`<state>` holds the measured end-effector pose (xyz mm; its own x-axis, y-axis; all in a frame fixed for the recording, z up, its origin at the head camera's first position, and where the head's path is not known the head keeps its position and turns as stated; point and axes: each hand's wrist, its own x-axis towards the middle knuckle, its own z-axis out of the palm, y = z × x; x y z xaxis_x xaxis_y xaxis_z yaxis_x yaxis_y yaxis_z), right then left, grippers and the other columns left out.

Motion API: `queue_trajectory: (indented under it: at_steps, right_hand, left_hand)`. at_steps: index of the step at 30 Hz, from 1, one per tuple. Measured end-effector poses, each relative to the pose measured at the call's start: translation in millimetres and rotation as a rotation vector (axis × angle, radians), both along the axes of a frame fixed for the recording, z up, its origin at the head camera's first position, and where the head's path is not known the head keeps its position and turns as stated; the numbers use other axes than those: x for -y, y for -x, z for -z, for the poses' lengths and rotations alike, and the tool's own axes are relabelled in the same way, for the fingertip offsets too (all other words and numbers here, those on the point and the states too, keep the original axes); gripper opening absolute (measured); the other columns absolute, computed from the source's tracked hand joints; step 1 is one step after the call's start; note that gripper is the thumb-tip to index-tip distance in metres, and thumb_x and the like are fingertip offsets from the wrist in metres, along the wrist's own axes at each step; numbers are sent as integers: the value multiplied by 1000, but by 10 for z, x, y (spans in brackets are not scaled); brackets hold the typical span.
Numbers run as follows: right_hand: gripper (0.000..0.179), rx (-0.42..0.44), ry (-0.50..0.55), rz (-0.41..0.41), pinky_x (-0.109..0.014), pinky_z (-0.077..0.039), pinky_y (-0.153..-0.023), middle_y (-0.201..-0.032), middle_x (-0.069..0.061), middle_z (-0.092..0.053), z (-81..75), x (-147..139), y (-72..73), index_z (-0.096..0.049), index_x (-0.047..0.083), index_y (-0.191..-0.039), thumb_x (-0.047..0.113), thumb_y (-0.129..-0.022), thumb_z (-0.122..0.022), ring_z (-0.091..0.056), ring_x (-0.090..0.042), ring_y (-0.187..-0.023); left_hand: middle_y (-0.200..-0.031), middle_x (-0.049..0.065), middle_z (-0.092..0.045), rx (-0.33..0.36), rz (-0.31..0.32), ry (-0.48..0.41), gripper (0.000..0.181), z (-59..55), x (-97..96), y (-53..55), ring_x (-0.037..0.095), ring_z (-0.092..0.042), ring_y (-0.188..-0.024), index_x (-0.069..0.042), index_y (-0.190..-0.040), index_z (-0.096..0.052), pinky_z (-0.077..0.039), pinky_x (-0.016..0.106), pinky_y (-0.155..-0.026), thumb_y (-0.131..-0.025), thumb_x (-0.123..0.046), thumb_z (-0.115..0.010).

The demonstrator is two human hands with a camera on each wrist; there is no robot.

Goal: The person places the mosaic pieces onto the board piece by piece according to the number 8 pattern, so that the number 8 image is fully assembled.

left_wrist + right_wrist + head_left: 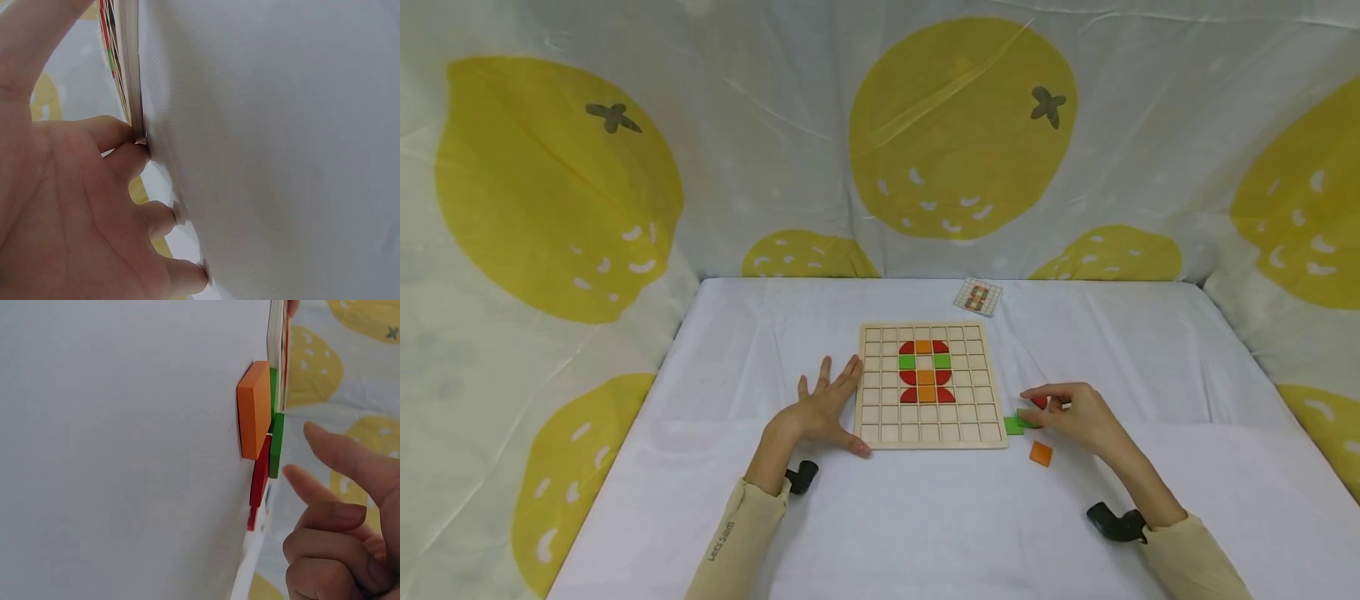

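Observation:
My left hand (816, 412) lies spread at the left side of a wooden grid board (880, 419), fingertips at its edge and thumb by the near corner. In the left wrist view two fingertips meet the board's rim. Red, orange and green tiles make a figure in the middle of the grid. Beyond the board's right edge, my right hand (1078, 417) hovers over loose tiles, thumb and index finger apart with nothing between them, the other fingers curled. Below it are a green tile (278, 447) overlapping another green tile (1012, 427), red pieces (260, 478) and an orange square (1041, 453).
A small pattern card (978, 297) with a similar figure lies behind the board, near the back of the white-covered table (925, 525). A cloth (775, 150) printed with lemons hangs behind. Each wrist carries a black mount (1116, 523).

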<state>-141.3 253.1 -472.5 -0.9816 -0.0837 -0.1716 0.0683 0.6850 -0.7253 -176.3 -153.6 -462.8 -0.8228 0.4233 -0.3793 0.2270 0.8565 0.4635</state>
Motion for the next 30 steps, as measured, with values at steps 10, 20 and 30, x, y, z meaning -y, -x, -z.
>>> queue_trajectory:
  at_steps: [10, 20, 30]
  right_hand:
    - [40, 7, 36, -55, -23, -23, -50, -64, 5, -37, 19, -114, -61, -80, 8, -112, 26, -78, -91, -35, -7, -59]
    - [32, -16, 4, -68, -23, -28, -53, -64, 4, -41, 35, -53, -2, -80, 7, -109, 19, -81, -89, -42, -8, -63]
    - [30, -18, 3, -54, -24, -28, -54, -65, 4, -43, 33, -42, 0, -80, 7, -106, 19, -80, -89, -44, -9, -65]
  left_hand:
    - [-176, 1, 10, -7, 0, -37, 155, 235, 68, 86, 43, 27, -157, -16, -167, 3, 14, 79, -117, -57, -65, -93]
    - [-176, 5, 7, -6, 1, 10, 145, 63, 12, 29, 45, 23, -158, -12, -167, 2, 10, 79, -119, -67, -51, -94]
    - [-176, 7, 5, -5, 2, 6, 141, 14, 1, 8, 46, 21, -158, -10, -167, -1, 8, 79, -119, -69, -48, -94]
